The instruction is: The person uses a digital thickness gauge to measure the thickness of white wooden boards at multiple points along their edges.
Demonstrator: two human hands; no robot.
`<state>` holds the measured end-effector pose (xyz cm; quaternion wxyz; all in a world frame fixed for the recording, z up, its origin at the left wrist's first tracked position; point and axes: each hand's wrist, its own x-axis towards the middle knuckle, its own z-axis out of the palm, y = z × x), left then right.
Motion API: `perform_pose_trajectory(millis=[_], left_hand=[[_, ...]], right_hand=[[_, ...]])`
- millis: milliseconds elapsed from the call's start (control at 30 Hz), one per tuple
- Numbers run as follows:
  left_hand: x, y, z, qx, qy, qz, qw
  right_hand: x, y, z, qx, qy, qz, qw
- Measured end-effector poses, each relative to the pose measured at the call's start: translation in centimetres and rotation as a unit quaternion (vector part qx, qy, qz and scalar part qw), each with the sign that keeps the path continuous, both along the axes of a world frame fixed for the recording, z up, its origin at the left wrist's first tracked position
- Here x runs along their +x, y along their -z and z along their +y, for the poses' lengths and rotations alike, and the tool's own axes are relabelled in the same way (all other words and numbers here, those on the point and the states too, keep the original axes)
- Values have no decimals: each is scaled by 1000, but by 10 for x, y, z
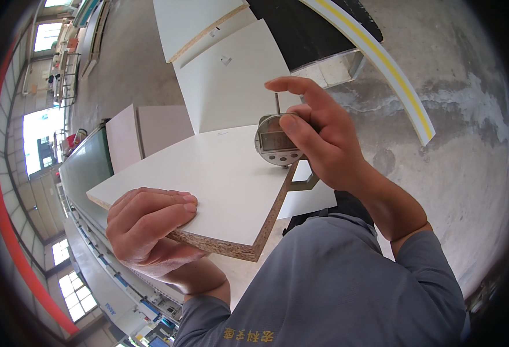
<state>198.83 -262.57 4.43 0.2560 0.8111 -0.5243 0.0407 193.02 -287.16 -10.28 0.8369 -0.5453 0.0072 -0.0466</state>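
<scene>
Left hand point(150, 225): gripping the near edge of the white chipboard panel point(208, 179), fingers curled closed over it
Right hand point(315, 136): pinching a digital thickness gauge point(276, 141) against the panel's far edge; forefinger lifted

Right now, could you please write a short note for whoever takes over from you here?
Left hand grips the near corner of the white chipboard panel, held up level. Right hand holds a digital thickness gauge clamped over the panel's right edge, thumb on its dial. More white panels lie beyond. Done: gauge seated on the edge. Left: apparently the reading, which I cannot make out.
</scene>
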Motion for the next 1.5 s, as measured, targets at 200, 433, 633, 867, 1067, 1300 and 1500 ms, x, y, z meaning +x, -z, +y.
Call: perform_pose_trajectory(millis=[200, 433, 633, 867, 1067, 1300, 1500], left_hand=[[-4, 0, 2, 3, -3, 2, 1000], [-8, 2, 2, -12, -8, 11, 1000], [-4, -2, -1, -7, -7, 17, 1000], [-1, 2, -1, -24, -8, 7, 1000], [-1, 1, -4, -25, -13, -3, 1000], [0, 1, -6, -24, -12, -4, 1000], [1, 2, -4, -21, -6, -9, 1000]], right_hand=[[-1, -6, 0, -13, 9, 27, 999], [11, -6, -6, -23, -31, 4, 999], [12, 6, -1, 2, 10, -23, 1000], [18, 10, -1, 21, 6, -30, 999], [18, 9, -1, 20, 4, -32, 999], [18, 6, -3, 20, 4, -24, 1000], [17, 2, -4, 14, -1, -13, 1000]])
